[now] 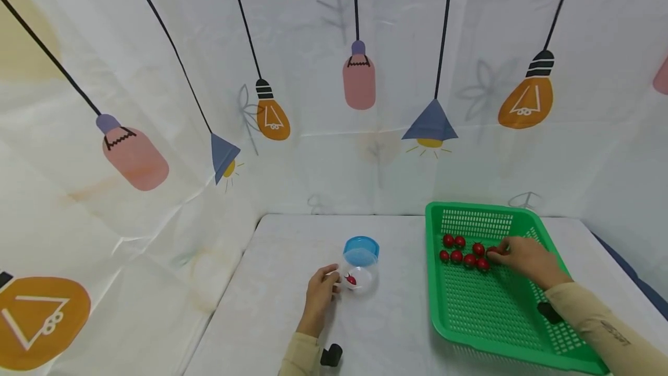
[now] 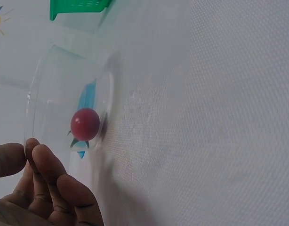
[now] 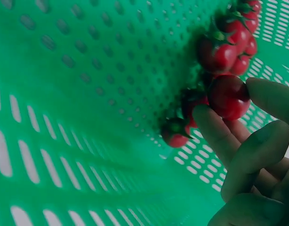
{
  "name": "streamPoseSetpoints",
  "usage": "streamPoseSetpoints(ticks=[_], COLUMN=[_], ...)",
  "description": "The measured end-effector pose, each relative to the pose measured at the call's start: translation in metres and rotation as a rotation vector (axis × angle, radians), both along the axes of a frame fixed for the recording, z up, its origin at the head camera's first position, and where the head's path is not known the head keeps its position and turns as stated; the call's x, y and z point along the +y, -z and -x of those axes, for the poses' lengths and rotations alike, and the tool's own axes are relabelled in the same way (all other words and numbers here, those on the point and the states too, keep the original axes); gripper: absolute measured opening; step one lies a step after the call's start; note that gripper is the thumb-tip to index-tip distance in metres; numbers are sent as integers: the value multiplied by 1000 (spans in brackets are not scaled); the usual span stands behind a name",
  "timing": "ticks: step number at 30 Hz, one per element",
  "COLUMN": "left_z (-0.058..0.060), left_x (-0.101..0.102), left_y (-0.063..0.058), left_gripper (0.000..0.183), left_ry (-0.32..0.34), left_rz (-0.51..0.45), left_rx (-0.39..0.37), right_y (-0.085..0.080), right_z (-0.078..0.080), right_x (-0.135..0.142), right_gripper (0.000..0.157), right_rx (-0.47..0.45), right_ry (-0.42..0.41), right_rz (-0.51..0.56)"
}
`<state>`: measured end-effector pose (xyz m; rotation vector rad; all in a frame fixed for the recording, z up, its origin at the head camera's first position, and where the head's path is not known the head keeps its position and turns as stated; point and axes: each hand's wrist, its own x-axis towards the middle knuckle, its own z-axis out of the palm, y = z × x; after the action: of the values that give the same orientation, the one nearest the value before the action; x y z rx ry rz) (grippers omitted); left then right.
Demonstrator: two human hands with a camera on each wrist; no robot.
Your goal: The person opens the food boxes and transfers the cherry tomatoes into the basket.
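Observation:
On the table stands a clear plastic container (image 1: pixel 367 284) with one cherry tomato (image 2: pixel 85 124) inside, green stem showing. My left hand (image 1: pixel 319 293) is at its near left side, and in the left wrist view the thumb and fingertips (image 2: pixel 45 162) pinch its rim. Over at the green basket (image 1: pixel 437 306), my right hand (image 1: pixel 529 259) reaches in from the right. Between thumb and finger it holds a red cherry tomato (image 3: pixel 229 97). Several more cherry tomatoes (image 1: pixel 456 256) lie grouped at the basket's far left part, close by that hand.
A blue round piece (image 1: pixel 361 244) sits right behind the clear container. White cloth (image 1: pixel 292 248) covers the table, and a white curtain printed with lamps (image 1: pixel 334 161) hangs along the back and left. The basket's raised walls surround the right hand's work area.

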<state>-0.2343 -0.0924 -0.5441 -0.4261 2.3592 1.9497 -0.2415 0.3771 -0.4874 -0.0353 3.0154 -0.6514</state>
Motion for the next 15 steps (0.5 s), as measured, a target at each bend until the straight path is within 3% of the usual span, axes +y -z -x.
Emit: streamPoseSetpoints(ticks=[5, 15], left_z=[0, 2], left_x=[1, 0], left_y=[-1, 0], left_gripper=[34, 34], left_ry=[1, -5], left_rz=[3, -6], left_rx=[-4, -12], right_y=[7, 17], right_z=[0, 2], right_x=[-1, 0], right_gripper=[40, 40], right_rx=[17, 23], right_ry=[-27, -52], right_rz=[3, -4])
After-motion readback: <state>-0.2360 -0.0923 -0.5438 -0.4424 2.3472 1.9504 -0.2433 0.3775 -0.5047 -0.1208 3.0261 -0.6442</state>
